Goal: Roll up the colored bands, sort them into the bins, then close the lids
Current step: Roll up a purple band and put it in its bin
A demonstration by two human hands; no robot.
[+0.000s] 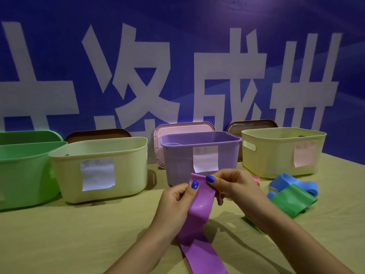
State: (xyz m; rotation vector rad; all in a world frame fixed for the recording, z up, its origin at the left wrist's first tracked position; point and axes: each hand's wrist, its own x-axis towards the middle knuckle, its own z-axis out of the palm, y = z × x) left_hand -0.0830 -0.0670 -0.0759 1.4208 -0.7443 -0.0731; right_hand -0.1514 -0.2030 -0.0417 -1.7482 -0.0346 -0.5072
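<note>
Both hands pinch the top edge of the purple band [199, 224], the left hand [175, 202] at its left corner and the right hand [231, 186] at its right corner, thumbs in front. The band hangs lengthwise toward the viewer, its long axis running from the fingers, in front of the purple bin [201, 153], down over the table [79, 234]. A green band [290, 200] and a blue band [292, 183] lie right.

Hands: left hand [177, 196] and right hand [231, 186] pinch the purple band [199, 220] at its top.
Bins: four open bins [98, 169] stand behind.
</note>
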